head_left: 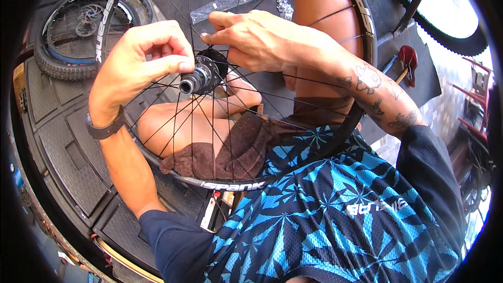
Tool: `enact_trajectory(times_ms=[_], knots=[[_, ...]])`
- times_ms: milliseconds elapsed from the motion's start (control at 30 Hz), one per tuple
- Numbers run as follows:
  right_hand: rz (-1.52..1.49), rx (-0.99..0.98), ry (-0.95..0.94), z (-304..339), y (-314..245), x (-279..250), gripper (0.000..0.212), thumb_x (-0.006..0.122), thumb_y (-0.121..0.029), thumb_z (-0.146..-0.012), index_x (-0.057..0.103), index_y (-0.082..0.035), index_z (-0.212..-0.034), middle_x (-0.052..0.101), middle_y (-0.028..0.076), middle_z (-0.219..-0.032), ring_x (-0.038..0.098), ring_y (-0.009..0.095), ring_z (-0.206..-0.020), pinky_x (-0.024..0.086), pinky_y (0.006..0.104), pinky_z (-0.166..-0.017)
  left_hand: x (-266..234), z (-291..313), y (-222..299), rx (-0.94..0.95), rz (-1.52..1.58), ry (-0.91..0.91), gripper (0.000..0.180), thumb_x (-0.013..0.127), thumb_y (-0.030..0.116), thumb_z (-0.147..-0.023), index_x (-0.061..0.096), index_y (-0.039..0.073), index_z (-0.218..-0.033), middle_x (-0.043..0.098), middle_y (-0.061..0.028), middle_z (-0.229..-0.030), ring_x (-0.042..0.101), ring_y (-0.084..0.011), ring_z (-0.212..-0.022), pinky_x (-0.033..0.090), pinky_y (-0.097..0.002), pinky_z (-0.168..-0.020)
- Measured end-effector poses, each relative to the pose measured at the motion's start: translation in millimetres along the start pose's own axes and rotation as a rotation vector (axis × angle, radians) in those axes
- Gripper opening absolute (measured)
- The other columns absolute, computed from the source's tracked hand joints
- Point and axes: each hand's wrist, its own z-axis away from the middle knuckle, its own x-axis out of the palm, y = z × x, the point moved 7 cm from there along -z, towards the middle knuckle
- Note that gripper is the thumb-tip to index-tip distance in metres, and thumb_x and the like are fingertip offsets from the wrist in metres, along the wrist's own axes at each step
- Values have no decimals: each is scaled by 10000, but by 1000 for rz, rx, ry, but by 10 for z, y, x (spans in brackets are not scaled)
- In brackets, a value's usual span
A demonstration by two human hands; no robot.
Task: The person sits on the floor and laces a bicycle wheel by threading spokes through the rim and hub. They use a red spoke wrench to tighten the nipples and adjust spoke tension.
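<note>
A bicycle wheel lies across my lap, its black rim (183, 181) joined by thin black spokes (214, 120) to a dark hub (208, 71) with a silver-grey freehub end. Left of the hub, my left hand (139, 57) is closed, thumb and index fingertip pressed together beside the freehub. What that pinch holds, if anything, is too small to make out. From the right, my right hand (257, 39) reaches over the spokes to the far side of the hub. Its fingers are curled, the index fingertip at the spokes just above the hub flange; anything gripped there is hidden.
Several bicycle wheels (65, 63) with tyres lie at the far left on dark panels. A clear plastic wrapper (233, 4) and a small pile of silver parts (284, 8) are on the dark mat ahead. A red-headed tool (407, 63) lies at the right, near another tyre (445, 36).
</note>
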Motion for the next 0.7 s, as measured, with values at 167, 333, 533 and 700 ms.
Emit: enact_trajectory(times_ms=[167,333,533,700], knots=[[46,-5,-37,-33,59,35,541,653,-35,-809,643,-14,-1350,591,190,-1138,702,416,-914,583,493,-774,-26,-127,16,3,-281,87,94,790,83,-890,736,11,-915,627,47,-760,505,-20,-661,395,-225,-581],[48,-17,38,-61,115,-37,424,651,-62,-818,684,-14,-1238,646,196,-1088,716,423,-931,587,488,-777,-36,-152,5,-28,-266,141,96,805,80,-863,758,20,-922,628,34,-749,452,-24,-618,365,-235,-552],[-42,405,-290,-394,410,-12,417,637,-159,-894,700,20,-1264,705,194,-1168,727,344,-925,595,425,-813,-29,-136,53,83,-348,249,60,796,8,-873,749,3,-910,643,28,-803,467,-2,-628,348,-211,-550],[-449,669,-67,-457,624,-295,626,736,-246,-889,582,26,-1432,733,115,-1025,678,192,-857,560,348,-701,-54,-206,33,53,-337,246,125,822,77,-828,745,2,-891,627,-21,-726,496,-63,-585,401,-265,-542]])
